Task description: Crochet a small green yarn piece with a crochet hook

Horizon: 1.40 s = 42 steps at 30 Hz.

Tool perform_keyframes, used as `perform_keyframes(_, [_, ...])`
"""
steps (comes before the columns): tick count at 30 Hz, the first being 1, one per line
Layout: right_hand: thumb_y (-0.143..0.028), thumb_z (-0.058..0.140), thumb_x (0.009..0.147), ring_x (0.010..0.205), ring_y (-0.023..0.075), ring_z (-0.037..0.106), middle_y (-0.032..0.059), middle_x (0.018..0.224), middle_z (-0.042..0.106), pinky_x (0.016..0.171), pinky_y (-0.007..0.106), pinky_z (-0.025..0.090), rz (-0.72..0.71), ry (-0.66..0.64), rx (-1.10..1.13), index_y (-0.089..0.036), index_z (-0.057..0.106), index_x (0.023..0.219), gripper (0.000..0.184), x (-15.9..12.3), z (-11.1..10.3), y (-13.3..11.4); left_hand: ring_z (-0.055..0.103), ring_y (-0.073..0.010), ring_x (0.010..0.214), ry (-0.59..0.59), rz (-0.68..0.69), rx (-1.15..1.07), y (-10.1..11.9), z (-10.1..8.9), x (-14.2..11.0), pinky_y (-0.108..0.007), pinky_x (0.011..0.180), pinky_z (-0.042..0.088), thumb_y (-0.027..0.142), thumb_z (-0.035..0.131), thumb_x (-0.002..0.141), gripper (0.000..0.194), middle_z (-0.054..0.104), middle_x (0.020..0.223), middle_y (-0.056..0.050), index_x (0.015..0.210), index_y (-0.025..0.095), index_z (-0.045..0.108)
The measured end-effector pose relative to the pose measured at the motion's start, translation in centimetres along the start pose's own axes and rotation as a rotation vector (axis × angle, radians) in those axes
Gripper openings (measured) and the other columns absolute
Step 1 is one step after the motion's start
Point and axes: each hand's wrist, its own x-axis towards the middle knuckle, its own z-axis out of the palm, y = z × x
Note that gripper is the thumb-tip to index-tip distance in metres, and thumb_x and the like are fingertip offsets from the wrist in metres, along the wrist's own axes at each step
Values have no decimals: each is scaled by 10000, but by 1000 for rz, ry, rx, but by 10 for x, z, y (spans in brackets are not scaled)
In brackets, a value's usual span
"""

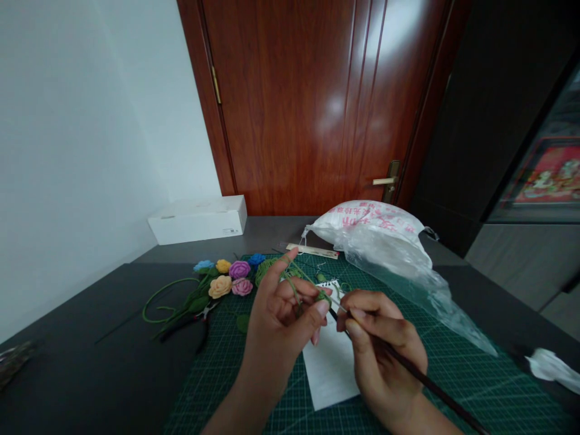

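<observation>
My left hand (pixel 290 308) pinches a small piece of green crochet (pixel 323 297) between thumb and fingers, its index finger raised with green yarn (pixel 295 291) running over it. In my right hand (pixel 385 344) is a crochet hook (pixel 423 377) with a dark handle, held like a pen. The hook's metal tip reaches the crochet piece; whether it sits inside a stitch is too small to tell. Below both hands lies a white sheet of paper (pixel 328 374) on a green cutting mat (pixel 222 393). Behind the left hand, a heap of green yarn (pixel 265 272) is partly hidden.
Crocheted flowers (pixel 220 287) in several colours and black-handled pliers (pixel 202 320) lie left of my hands. A white box (pixel 197 219) stands at the back left. At the back right rests a white sack (pixel 371 226) with clear plastic (pixel 408 290). Crumpled tissue (pixel 555 367) lies far right.
</observation>
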Motion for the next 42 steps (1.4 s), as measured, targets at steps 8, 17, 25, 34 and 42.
perform_keyframes(8, [34,544,876,716,175,649,25,860,672,651,350,566,-182,-97,-103,-253,594,1110,374,12,-6,1,560,-99,552,26,-11,11,3,2,1,-184,409,446,184,814,776,823,679,809,15,1502,223,428])
perform_keyframes(17, [-75,561,933,750,183,635,27,811,622,658,336,533,33,-34,47,-212,601,992,155,18,-6,5,608,-116,690,20,25,45,3,-2,2,-216,582,474,158,796,795,670,726,858,-5,1406,220,527])
perform_keyframes(25, [-352,636,964,507,105,432,-33,655,530,519,255,374,681,7,554,-207,542,795,242,31,-8,14,664,-169,766,-83,-48,-25,6,-5,6,-295,707,476,158,773,798,591,728,816,-10,1353,192,570])
perform_keyframes(34, [-359,672,914,501,101,378,-39,619,491,549,279,400,856,-5,786,-204,514,735,285,36,-2,10,566,-120,660,-127,-88,-118,8,-6,7,-266,625,390,152,770,801,558,728,807,-15,1331,172,595])
perform_keyframes(42, [-384,712,907,520,109,437,-47,582,498,564,248,388,938,-32,898,-205,524,763,297,31,4,12,541,-139,678,-158,-208,-256,7,-6,4,-277,616,353,205,783,813,613,719,846,-56,1386,151,572])
